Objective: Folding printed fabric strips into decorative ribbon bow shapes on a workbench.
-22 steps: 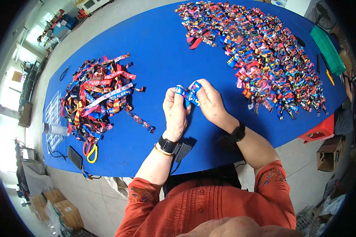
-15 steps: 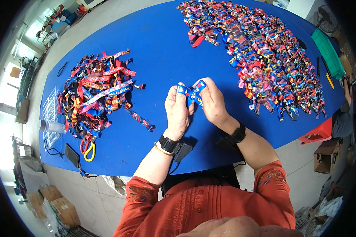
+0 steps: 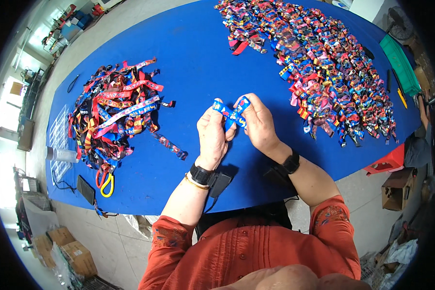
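Between my hands is a blue printed ribbon strip (image 3: 235, 117), folded so that its parts cross in front of me. My left hand (image 3: 211, 135) pinches one side of the fold between thumb and fingers. The other side is gripped by my right hand (image 3: 260, 126), its thumb pressed on the ribbon. Both hands are above the blue table (image 3: 188, 67). A tangled heap of printed ribbon strips (image 3: 125, 94) lies to the left. On the right spread many small knotted or looped ribbon pieces (image 3: 324, 72), in dense rows.
Scissors with red and yellow handles (image 3: 108, 185) lie at the heap's near edge, beside a black flat device (image 3: 86, 190). A clear bottle (image 3: 65, 155) rests by a white wire grid (image 3: 59, 130). A green bin (image 3: 401, 65) is at the right, above a red stool (image 3: 386, 162).
My left hand has shifted slightly left, and the ribbon's crossed fold shows wider between my hands. My right hand stays nearly in place. The view has moved slightly.
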Motion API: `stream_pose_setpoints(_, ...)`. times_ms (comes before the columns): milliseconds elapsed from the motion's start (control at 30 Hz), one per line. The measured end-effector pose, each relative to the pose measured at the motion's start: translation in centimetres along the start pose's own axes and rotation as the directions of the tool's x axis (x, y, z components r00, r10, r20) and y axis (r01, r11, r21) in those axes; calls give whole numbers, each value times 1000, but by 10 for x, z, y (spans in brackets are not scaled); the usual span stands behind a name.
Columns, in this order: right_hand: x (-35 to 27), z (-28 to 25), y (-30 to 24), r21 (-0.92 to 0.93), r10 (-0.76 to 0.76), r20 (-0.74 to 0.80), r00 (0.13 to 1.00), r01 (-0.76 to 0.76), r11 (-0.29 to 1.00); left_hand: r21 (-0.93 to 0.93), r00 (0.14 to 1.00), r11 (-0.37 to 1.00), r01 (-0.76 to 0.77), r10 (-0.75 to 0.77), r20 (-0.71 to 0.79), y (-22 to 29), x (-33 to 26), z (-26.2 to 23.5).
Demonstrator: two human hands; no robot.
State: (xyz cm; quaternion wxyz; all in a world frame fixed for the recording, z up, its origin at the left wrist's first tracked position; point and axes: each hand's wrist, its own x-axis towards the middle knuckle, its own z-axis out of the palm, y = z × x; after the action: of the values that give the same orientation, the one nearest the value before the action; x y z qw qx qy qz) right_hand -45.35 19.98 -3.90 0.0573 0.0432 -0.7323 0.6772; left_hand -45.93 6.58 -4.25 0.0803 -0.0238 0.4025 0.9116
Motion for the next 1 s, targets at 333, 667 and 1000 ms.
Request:
stream_pose_setpoints(333, 3, -1, 4, 37, 23, 59, 998, -25, 999, 91, 996, 994, 58, -64, 68, 3, 2, -8)
stream_pose_setpoints(667, 9, -5, 14, -49, -22, -27, 999, 20, 999, 223, 990, 975, 18, -48, 130, 8, -5, 0)
stream_pose_setpoints(1000, 11, -11, 9, 108, -2, 18, 1000, 0, 994, 336, 995, 939, -71, 45, 84, 4, 1, -7)
